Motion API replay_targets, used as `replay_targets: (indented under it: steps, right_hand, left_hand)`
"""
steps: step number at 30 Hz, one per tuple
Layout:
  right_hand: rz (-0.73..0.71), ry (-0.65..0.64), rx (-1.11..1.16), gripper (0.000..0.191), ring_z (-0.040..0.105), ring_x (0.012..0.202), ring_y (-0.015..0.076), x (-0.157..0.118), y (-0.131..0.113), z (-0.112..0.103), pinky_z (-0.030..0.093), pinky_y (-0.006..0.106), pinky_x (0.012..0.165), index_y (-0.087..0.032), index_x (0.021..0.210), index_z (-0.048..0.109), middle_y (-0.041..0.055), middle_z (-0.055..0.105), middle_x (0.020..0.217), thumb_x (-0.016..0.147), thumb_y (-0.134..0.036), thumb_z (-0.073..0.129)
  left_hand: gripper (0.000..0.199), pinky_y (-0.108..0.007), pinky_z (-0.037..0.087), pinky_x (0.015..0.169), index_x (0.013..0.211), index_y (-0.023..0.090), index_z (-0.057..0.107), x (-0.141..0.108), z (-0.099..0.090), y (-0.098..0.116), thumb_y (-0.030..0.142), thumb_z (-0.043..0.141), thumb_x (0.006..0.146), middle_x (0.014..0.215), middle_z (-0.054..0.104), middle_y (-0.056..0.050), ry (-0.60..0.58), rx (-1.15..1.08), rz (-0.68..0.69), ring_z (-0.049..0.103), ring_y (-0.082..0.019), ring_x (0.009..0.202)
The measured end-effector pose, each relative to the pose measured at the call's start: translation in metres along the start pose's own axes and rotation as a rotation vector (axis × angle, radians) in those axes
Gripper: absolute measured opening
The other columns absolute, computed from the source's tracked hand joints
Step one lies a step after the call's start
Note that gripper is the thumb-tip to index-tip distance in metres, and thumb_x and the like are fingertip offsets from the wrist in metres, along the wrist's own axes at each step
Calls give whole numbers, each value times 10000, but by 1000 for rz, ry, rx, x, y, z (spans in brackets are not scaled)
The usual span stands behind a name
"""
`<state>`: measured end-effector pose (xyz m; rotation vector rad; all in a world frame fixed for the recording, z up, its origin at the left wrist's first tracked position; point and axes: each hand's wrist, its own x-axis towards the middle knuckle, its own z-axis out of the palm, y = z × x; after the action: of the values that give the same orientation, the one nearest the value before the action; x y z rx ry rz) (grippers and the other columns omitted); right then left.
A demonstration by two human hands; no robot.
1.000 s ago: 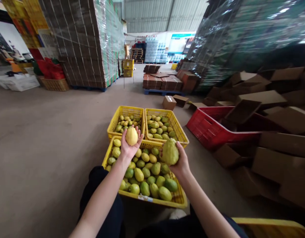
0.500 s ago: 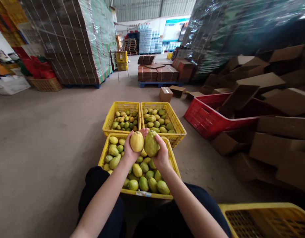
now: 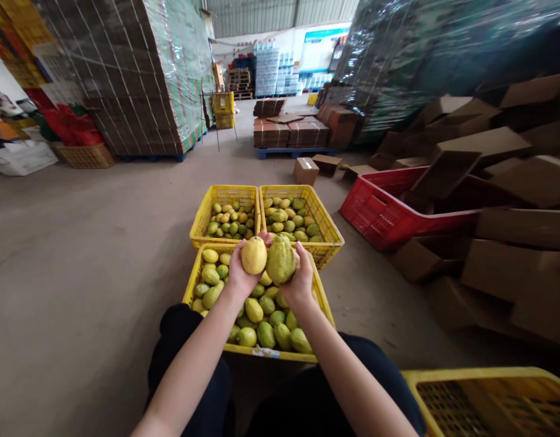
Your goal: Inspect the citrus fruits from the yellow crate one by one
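Note:
In my left hand (image 3: 241, 273) a rounded yellow fruit (image 3: 254, 255) with faint ridges is cradled, the fingertips showing behind it. My right hand (image 3: 300, 280) closes around a larger, lumpy green fruit (image 3: 280, 261), its thumb raised along the right side. The two fruits sit side by side, nearly touching; I cannot tell their exact kind. Both are held above the near yellow crate (image 3: 262, 352), which is filled with similar yellow and green fruits (image 3: 254, 309). Part of its contents is hidden by my hands and forearms.
Beyond stand two more yellow fruit crates (image 3: 202, 233) (image 3: 325, 243), side by side. To the right, a red crate (image 3: 375, 212) adjoins heaped cardboard boxes (image 3: 503, 267). Another yellow crate (image 3: 489, 373) is at lower right. Wrapped pallet stacks (image 3: 125, 79) rise further back.
My right thumb has lifted off the face of the green fruit, which has turned slightly. Both hands keep hold of their fruits, and the view has shifted a little.

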<state>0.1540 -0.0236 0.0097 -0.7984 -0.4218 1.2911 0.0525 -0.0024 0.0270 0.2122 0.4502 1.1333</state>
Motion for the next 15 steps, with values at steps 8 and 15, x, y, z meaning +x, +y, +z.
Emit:
replay_targets:
  steps: [8, 15]
  right_hand:
    - [-106, 189, -70, 313, 707, 931, 247, 9, 11, -3, 571, 345, 813, -244, 825, 655, -9, 745, 851, 698, -529, 682]
    - [-248, 79, -274, 283, 658, 970, 211, 6, 15, -9, 532, 307, 825, -265, 961, 641, -35, 709, 964, 759, -462, 645]
  left_hand:
    - [334, -311, 460, 1048, 922, 152, 732, 3, -9, 0, 333, 453, 902, 984, 755, -76, 19, 331, 254, 644, -237, 1160]
    - [249, -235, 415, 1039, 962, 192, 734, -1, -16, 0, 159, 500, 883, 1066, 722, -26, 34, 478, 482, 613, -185, 1155]
